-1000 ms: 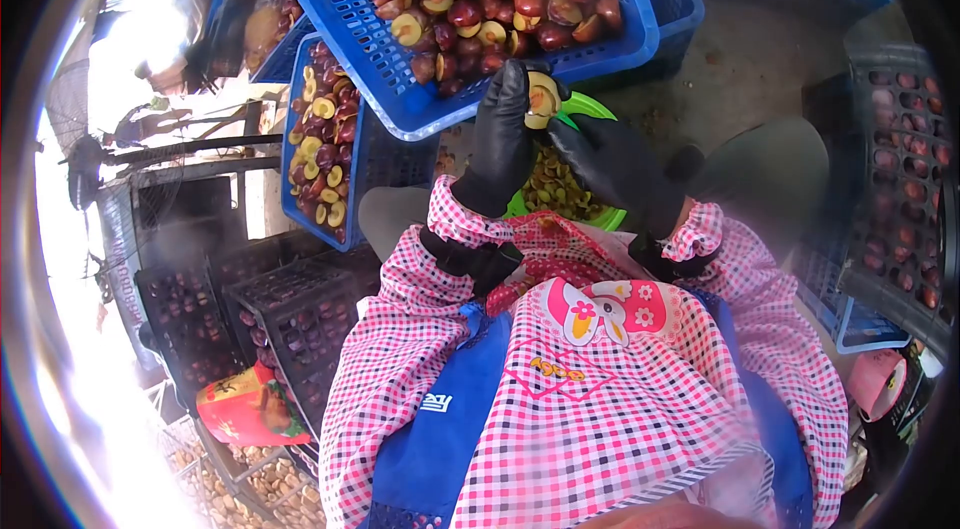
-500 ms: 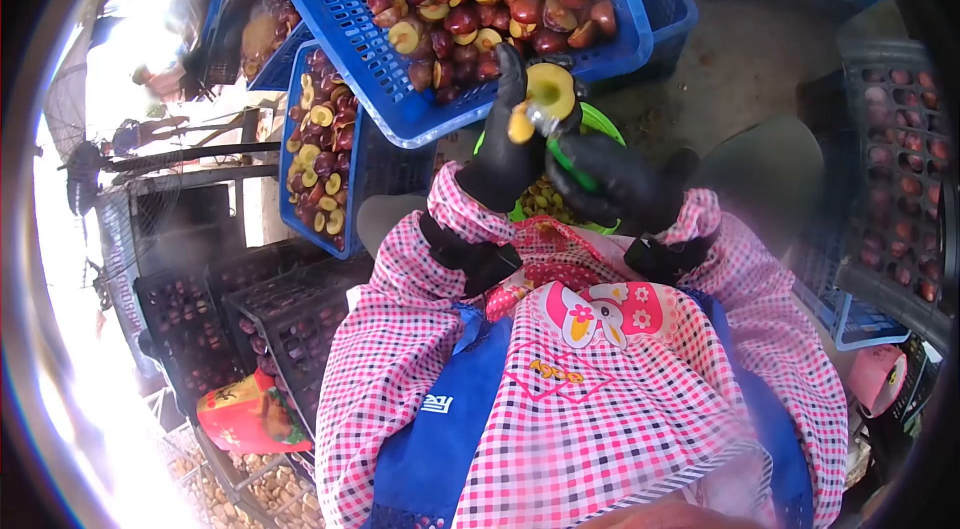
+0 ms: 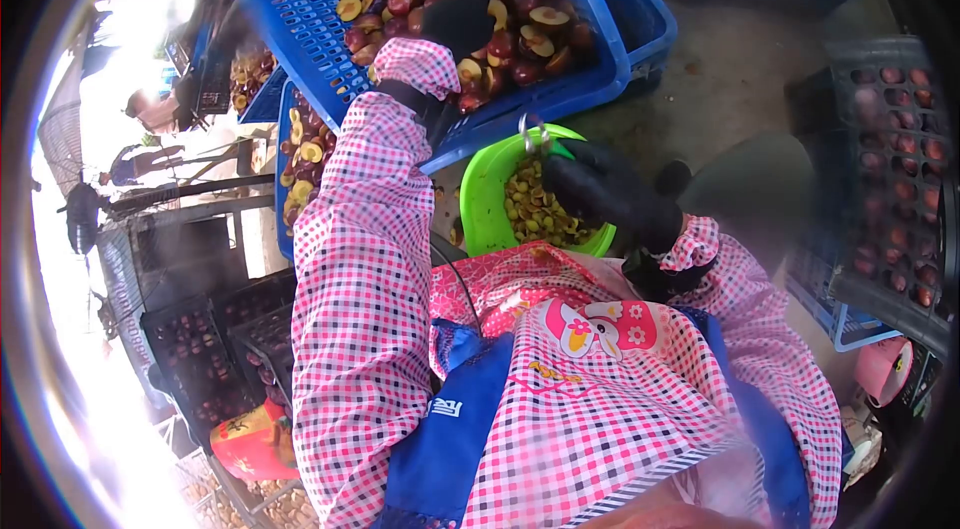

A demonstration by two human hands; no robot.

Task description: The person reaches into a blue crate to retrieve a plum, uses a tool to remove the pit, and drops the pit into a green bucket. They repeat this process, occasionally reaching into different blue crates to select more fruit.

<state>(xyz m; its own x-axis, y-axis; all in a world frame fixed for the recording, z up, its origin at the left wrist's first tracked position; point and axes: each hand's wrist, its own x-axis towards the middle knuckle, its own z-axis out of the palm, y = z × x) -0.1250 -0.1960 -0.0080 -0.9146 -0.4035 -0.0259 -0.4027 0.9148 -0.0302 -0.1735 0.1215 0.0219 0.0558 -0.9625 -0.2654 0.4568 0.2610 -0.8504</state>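
"At the near side, in our right hand (image 3: 610, 191), what do we have?"

"Our gloved fingers are curled together around a looped tool (image 3: 524, 134). Its metal loops poke out past the fingertips, and the hand hides most of its handle."

"How should it handle?"

"Light and stiff, we'd judge; we'd take it by the handle, since the loops may be slick with juice."

"And just below that grip?"

"The green bowl (image 3: 478, 199), with yellowish scraps (image 3: 540, 211) inside."

"What about our left hand (image 3: 455, 21)?"

"It's ahead and to the left of the tool, reaching in among the plum halves (image 3: 548, 16). One cut half lies right beside its fingers, but against that dark glove we can't tell whether they're spread or pinching."

"Are those halves fragile?"

"Soft and slippery where cut, probably. We'd hold them lightly by the skin side."

"And around that hand?"

"The blue basket (image 3: 305, 14), its perforated wall on the left. Farther off, well to the right of both grips, stands a dark crate (image 3: 885, 307) of plums."
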